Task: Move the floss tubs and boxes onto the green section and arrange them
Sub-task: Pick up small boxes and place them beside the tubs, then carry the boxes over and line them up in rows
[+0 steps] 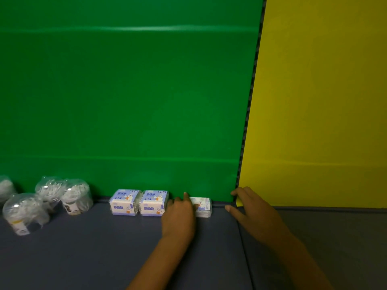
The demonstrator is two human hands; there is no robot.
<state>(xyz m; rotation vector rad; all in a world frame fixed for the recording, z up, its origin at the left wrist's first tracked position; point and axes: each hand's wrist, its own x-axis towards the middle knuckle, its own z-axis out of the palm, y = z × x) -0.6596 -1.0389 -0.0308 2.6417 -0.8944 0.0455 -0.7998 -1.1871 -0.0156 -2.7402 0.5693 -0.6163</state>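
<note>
Boxes read "1+1"; left hand holds one.

The back panel is solid green, the neighbouring panel yellow. The table is dull blue-grey. The floss boxes are white and lilac with blue print and a cartoon bear; the tubs are clear, holding white picks.
</note>
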